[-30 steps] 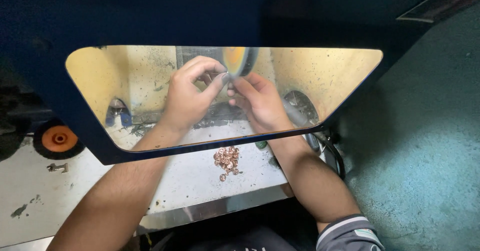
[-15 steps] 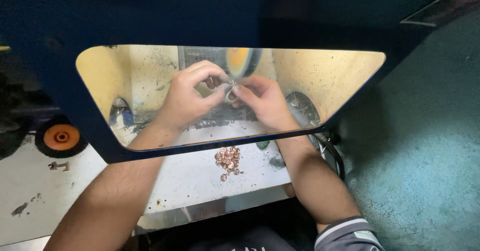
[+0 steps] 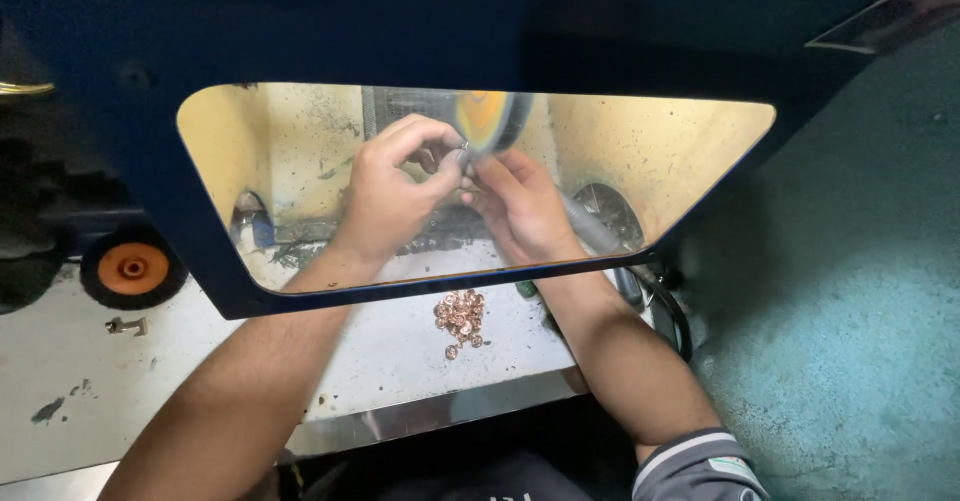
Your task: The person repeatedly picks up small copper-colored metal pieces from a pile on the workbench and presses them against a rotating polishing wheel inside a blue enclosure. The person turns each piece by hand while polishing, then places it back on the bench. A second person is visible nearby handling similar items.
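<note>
Inside the lit opening of the dark blue machine hood (image 3: 300, 21), both hands meet at the spinning yellow-orange polishing wheel (image 3: 487, 118). Left hand (image 3: 385, 196) pinches a small metal ring-like piece (image 3: 464, 148) between thumb and forefinger, fingers closed narrow around it; right hand (image 3: 520, 206) closes in from the other side, fingertips (image 3: 480, 173) touching the same piece or just beside it. Exact contact of the right fingers is partly hidden, but they are curled tight, not spread. The piece sits at the wheel's lower edge, touching or nearly so; cannot tell which.

Progress, as a judgement: work looks mid-run. A small heap of copper-coloured pieces (image 3: 460, 318) lies on the white bench top (image 3: 400, 351) below the hood edge, between the forearms. Whether that heap is finished or waiting stock cannot be told; no second pile shows. One piece is at the wheel, many on the bench.

Orange-hubbed wheel (image 3: 133, 268) at far left, a flexible hose (image 3: 600, 231) near the right wrist.
</note>
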